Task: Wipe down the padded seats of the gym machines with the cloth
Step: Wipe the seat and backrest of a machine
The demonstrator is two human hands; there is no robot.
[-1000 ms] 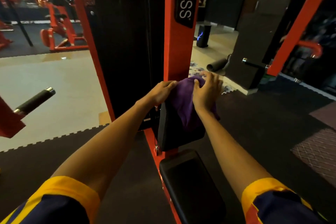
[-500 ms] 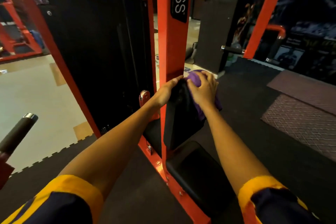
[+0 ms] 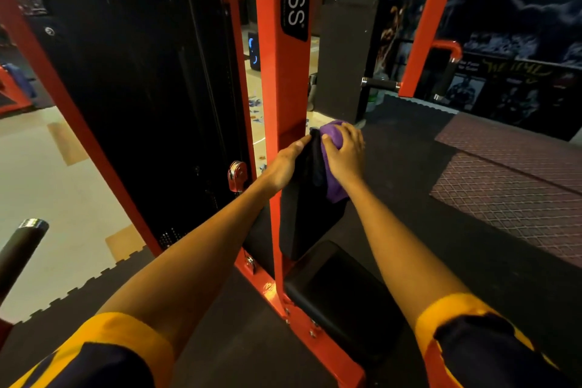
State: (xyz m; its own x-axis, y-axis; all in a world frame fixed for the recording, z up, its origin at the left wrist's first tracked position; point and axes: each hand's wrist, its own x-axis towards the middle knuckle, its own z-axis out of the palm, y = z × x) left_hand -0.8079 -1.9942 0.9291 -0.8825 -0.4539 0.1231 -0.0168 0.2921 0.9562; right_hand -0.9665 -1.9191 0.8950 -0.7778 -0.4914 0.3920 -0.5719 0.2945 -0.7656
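Far left, a black foam-sleeved handle bar [image 3: 19, 249]. Next, a black weight-stack shield [image 3: 141, 88] beside an orange steel upright [image 3: 283, 88]. Left hand [image 3: 285, 164], fingers straight and together, flat against the left edge of the upright black padded backrest [image 3: 307, 224]. Over that pad's top right, a crumpled purple cloth [image 3: 332, 186], gripped under the right hand [image 3: 345, 154], fingers curled. Below, a black padded seat [image 3: 340, 293].

purple cloth [image 3: 333, 189] bunched atop upright black back pad [image 3: 302, 220], black seat [image 3: 340, 293] below
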